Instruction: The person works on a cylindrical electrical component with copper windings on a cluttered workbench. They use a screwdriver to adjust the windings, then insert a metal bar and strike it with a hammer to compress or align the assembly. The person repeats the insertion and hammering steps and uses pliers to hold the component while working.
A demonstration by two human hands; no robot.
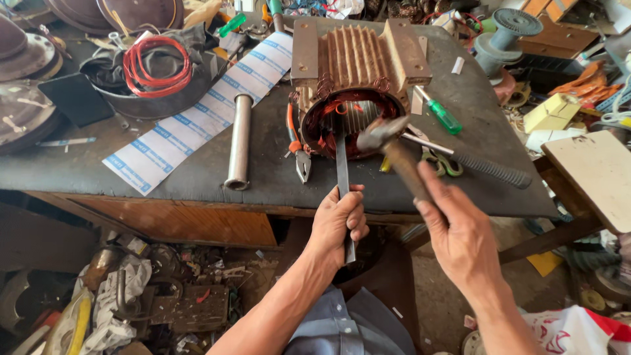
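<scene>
My left hand [336, 223] is clamping a flat steel bar [342, 172] into the rusty motor stator [353, 98] near the table edge [197, 197], while my right hand [460, 236] is gripping a hammer [394, 154] just beside it.

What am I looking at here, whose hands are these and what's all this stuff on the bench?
There is one picture, taken by a camera worn on a person's head, looking down at their own two bare hands over a dark workbench.

The left hand has a closed grip on a flat metal bar that points up into the open end of an electric motor body, a ribbed metal casing with copper-coloured wire windings inside. The right hand holds a hammer by its wooden handle, the head raised close to the bar.

Around the motor lie pliers with orange handles, a green-handled screwdriver, a metal tube, a long strip of white and blue labels and a dark bowl with red wire coils. The floor below is cluttered with scrap.
</scene>
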